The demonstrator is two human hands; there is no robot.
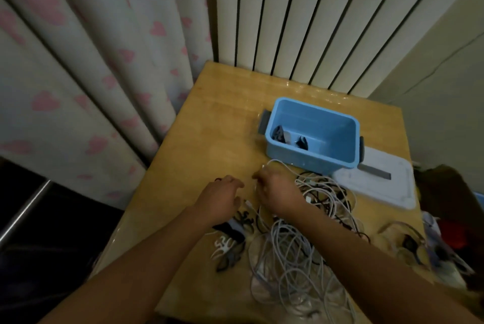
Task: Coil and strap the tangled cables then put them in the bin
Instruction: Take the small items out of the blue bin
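1. Tangled cables [293,253], mostly white with some black, lie heaped on the table [209,127] near one blue bin [314,137].
2. Right hand [277,192] pinches a white cable [285,165]; left hand [222,197] is relaxed, holding nothing.

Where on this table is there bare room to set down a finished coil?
Bare wood lies left of the blue plastic bin, out to the yellow wooden table's curtain-side edge. Crowded: the tangled white and black cables fill the near right; the white lid sits beside the bin.

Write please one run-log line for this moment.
phase: untangling | right hand: pinches white cable | left hand: over table, grip unclear | cable tangle: loose | blue bin: upright
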